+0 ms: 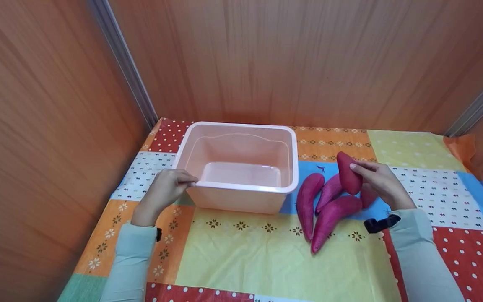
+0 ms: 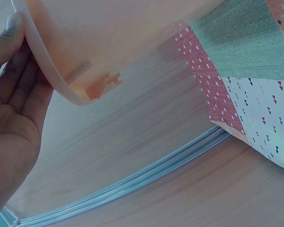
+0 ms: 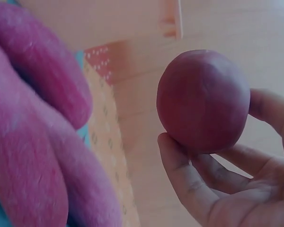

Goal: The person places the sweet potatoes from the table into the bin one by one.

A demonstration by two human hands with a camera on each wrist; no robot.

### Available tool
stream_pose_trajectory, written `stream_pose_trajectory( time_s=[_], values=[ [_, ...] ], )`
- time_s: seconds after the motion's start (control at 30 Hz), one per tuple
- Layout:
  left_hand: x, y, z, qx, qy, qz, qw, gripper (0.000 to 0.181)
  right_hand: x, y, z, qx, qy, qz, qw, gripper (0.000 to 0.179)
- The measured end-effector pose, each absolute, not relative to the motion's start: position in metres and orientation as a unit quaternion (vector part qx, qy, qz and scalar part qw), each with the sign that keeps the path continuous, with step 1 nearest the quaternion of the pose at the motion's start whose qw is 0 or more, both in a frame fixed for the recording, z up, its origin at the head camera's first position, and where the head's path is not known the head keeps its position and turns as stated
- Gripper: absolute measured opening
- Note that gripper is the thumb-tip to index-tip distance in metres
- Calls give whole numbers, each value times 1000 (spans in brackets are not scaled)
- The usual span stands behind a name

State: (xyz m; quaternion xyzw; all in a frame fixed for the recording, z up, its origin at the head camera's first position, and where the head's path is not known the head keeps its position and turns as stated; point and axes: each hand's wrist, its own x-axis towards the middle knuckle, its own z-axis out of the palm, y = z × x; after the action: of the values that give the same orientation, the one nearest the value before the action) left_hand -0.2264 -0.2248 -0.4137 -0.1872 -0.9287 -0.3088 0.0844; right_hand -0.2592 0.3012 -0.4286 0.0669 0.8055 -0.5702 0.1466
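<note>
A pale pink plastic bin [image 1: 237,199] stands on the cloth, its inside bare. My left hand [image 1: 166,191] pinches the near left corner of its rim; in the left wrist view the thumb lies over the rim [image 2: 41,59] with the fingers under it. To the right of the bin, my right hand [image 1: 384,182] holds a reddish sweet potato [image 1: 349,174] between thumb and fingers, above a group of several others. In the right wrist view the held sweet potato [image 3: 203,101] shows end-on. Two long sweet potatoes [image 1: 308,201] lie in front; the ones behind are partly hidden.
A patchwork-patterned cloth [image 1: 283,251] covers the table. Wood-grain panels [image 1: 308,63] close off the back and both sides, with metal strips [image 1: 124,58] at the corners. A piece of orange cloth [image 1: 461,149] lies at the far right corner.
</note>
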Motion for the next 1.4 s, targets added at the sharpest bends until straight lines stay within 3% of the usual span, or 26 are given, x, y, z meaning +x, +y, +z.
stream_pose_trajectory(
  time_s=[0.43,0.7,1.4],
  values=[
    [-226,-224,-415,-184,-933,-293,98,13,-263,276,-414,38,773,-614,156,79],
    [-225,-223,-414,-175,-933,-305,81,14,-264,265,-407,49,772,-610,172,81],
    [-226,-224,-414,-177,-933,-303,79,15,-281,227,-385,8,825,-544,151,76]
  ],
)
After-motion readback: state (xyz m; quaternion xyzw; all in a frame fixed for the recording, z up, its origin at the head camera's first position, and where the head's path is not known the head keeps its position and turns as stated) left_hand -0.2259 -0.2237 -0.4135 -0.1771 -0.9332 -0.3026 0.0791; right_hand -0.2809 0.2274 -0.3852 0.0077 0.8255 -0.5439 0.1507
